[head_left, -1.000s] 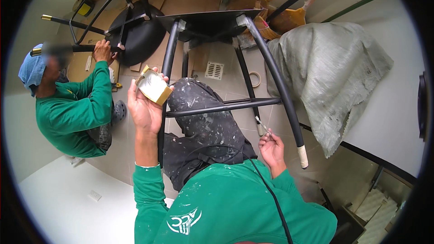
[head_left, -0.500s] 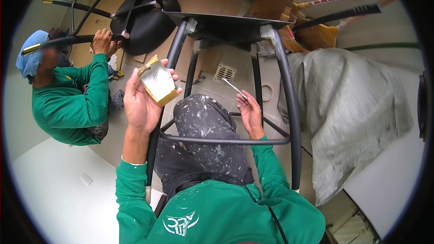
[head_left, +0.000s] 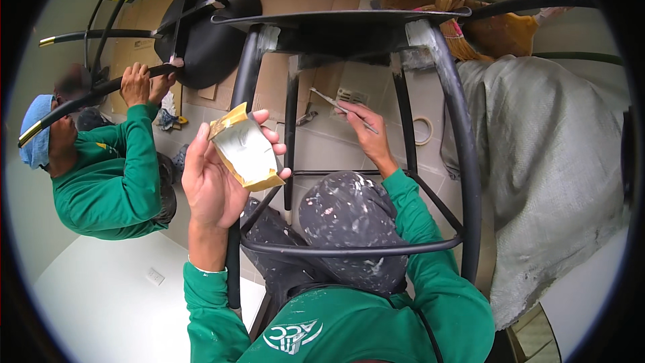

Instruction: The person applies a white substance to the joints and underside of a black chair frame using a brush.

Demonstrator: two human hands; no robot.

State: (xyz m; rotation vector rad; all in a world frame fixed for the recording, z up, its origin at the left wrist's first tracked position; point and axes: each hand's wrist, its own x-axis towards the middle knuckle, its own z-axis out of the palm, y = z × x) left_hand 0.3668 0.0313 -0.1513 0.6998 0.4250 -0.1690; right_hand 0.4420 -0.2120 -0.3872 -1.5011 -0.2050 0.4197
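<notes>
On my left hand (head_left: 213, 185), fingers curled round its edges, rests a small yellow-edged piece (head_left: 247, 151) with a white face; its exact kind is unclear. Through the frame of a black chair (head_left: 459, 121) reaches my right hand (head_left: 371, 136), closed on a slim pale stick-like tool (head_left: 324, 98). The tool's tip points to the far left, in front of a rear chair leg (head_left: 291, 121), and I cannot tell whether it touches. Grey-white patches (head_left: 422, 33) cover the tops of the chair legs, under the dark seat (head_left: 336, 23).
A co-worker (head_left: 107, 181) in green, at the left, grips the leg of another black chair (head_left: 201, 40). A grey woven sheet (head_left: 537, 161) drapes a bulky shape on the right. Brooms (head_left: 463, 27) stand at the back. A tape roll (head_left: 422, 131) and floor drain (head_left: 353, 96) are beyond my knee.
My right hand has moved farther away and the tool has swung left, toward the rear leg. My left hand has shifted slightly right and nearer with the yellow-edged piece. The view has shifted.
</notes>
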